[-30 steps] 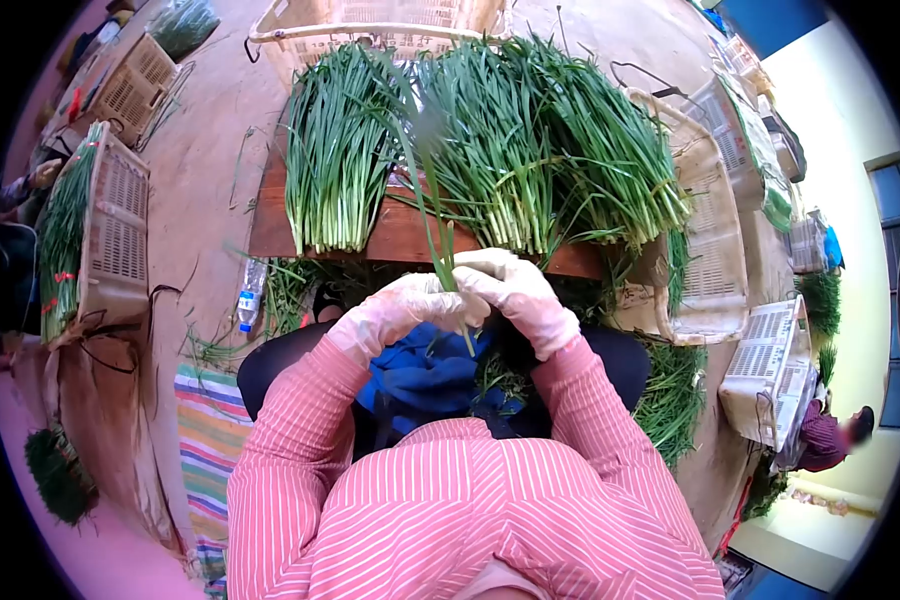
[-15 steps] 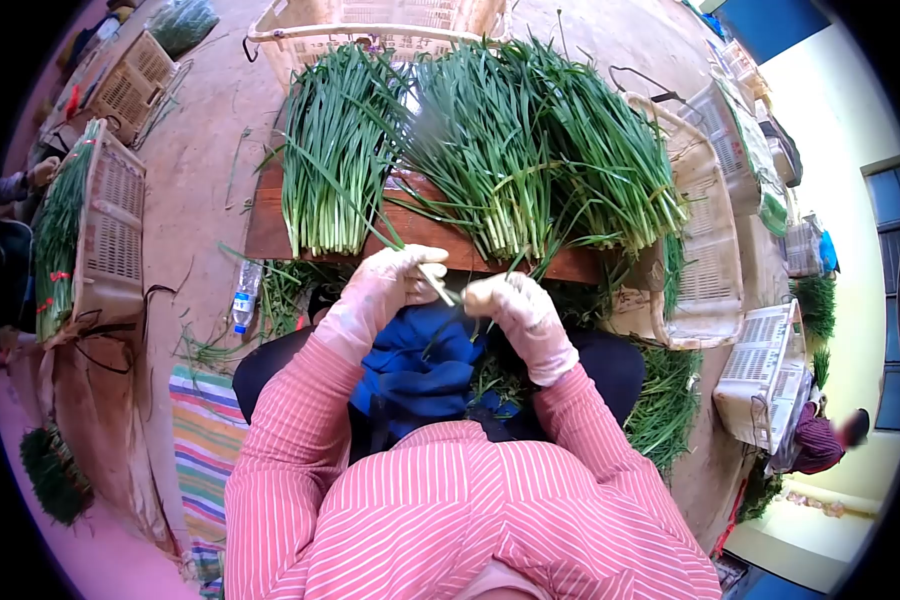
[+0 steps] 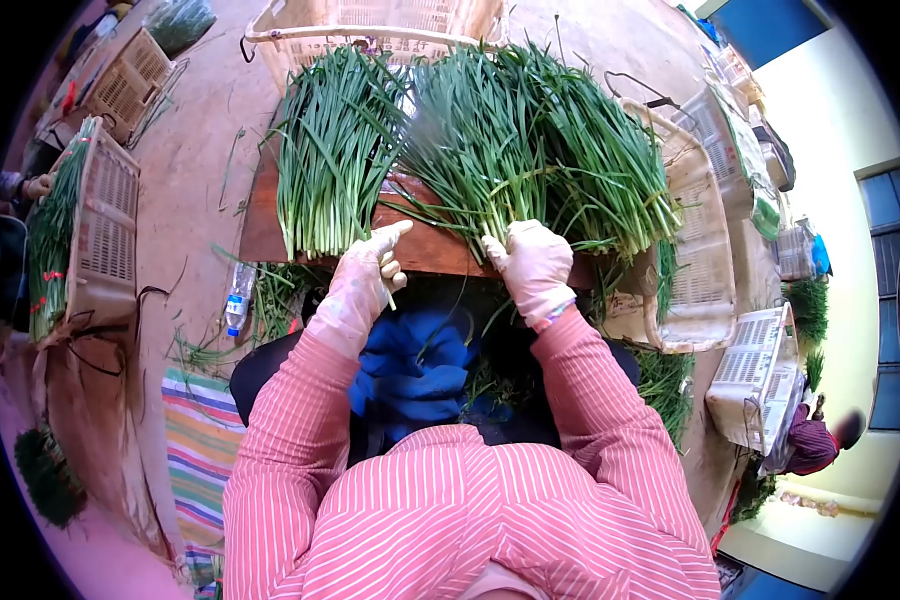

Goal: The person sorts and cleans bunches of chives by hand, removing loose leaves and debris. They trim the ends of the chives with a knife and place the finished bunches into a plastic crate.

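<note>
Bunches of green stalks lie on a brown wooden board (image 3: 410,240), a left pile (image 3: 335,160) and a wider right pile (image 3: 530,140), pale ends toward me. My left hand (image 3: 368,270), in a whitish glove, is at the board's near edge below the left pile. Its index finger points out and the other fingers curl around a thin pale stalk (image 3: 391,299). My gloved right hand (image 3: 533,262) touches the pale ends of the right pile, thumb apart from the fingers; what its fingertips hold, if anything, is hidden.
Plastic crates stand behind the board (image 3: 370,30), at its right (image 3: 705,240) and at the far left (image 3: 105,225). A bottle (image 3: 238,305) is on the floor. Loose stalks lie below the board. Another person (image 3: 812,440) is at the far right, and a person's hand (image 3: 38,187) shows far left.
My hands have moved apart. The right hand has gone up to the cut ends of the right pile; the left has shifted slightly left, with its index finger now extended.
</note>
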Demonstrator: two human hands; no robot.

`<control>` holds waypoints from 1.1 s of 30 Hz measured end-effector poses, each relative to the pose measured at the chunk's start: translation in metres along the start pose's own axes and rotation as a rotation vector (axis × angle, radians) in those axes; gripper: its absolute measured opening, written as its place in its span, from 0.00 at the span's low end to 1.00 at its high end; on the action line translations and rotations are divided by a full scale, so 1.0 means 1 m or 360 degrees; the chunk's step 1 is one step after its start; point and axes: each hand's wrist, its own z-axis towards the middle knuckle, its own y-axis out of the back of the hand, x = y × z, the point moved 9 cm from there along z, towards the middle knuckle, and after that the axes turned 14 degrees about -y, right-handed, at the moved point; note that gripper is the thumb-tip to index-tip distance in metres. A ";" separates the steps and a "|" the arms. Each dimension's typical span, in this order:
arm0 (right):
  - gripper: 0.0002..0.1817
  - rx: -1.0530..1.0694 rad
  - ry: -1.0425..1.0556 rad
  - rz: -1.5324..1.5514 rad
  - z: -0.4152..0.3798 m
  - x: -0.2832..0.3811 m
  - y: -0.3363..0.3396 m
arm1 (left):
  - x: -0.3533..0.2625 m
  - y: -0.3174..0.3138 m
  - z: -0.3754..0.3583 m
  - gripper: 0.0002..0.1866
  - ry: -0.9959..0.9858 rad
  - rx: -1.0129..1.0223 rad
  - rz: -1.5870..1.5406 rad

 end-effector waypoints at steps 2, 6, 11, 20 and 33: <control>0.21 0.0185 -0.0082 -0.0029 0.007 -0.004 -0.022 | -0.005 -0.011 -0.005 0.17 -0.0010 0.0180 -0.0004; 0.20 0.0429 -0.0169 0.0331 0.009 -0.016 -0.025 | -0.012 -0.023 -0.016 0.18 -0.0016 0.0250 0.0007; 0.15 0.1359 -0.0556 0.1651 -0.029 -0.008 -0.014 | 0.001 -0.027 -0.023 0.18 0.0097 0.0366 0.0020; 0.14 0.2127 -0.0609 0.1994 -0.126 0.025 -0.025 | 0.061 -0.044 -0.047 0.17 0.0572 0.0612 0.0218; 0.22 0.2093 -0.0980 0.1783 -0.168 -0.015 -0.091 | 0.053 -0.036 -0.034 0.16 0.0223 0.0606 0.0307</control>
